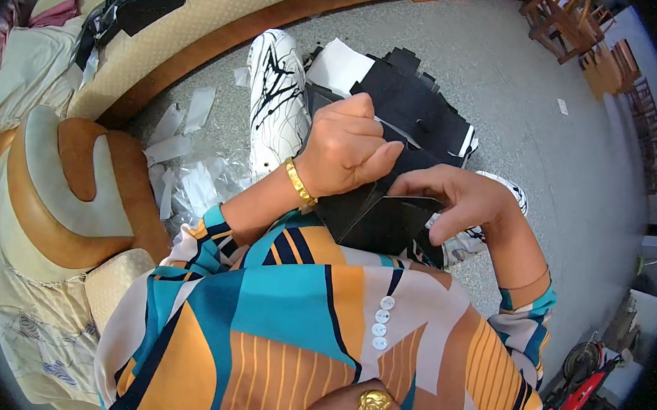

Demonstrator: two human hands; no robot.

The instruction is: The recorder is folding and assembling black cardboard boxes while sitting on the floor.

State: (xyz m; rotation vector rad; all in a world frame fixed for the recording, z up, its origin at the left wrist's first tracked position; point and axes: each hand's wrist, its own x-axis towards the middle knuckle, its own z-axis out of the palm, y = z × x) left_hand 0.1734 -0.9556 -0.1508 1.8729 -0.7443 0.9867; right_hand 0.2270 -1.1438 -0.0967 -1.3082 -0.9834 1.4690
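A folded black cardboard box [378, 223] rests on my lap, its top edge facing up. My left hand [349, 148], with a gold bracelet at the wrist, is closed in a fist above the box's far left side; anything inside the fist is hidden. My right hand [465, 201] is curled round the box's right end, the fingers over its upper edge and the thumb apart on the near side. Just beyond my hands lies a pile of flat black card pieces [415, 107], with a white sheet [340, 67] at its left.
A long cream sofa [228, 13] with a wooden base curves across the far left, with black pieces [146, 9] on it. A tan-and-white armrest [72, 183] stands at left. White scraps and clear plastic [198, 182] litter the floor. Wooden stools [567, 27] stand far right.
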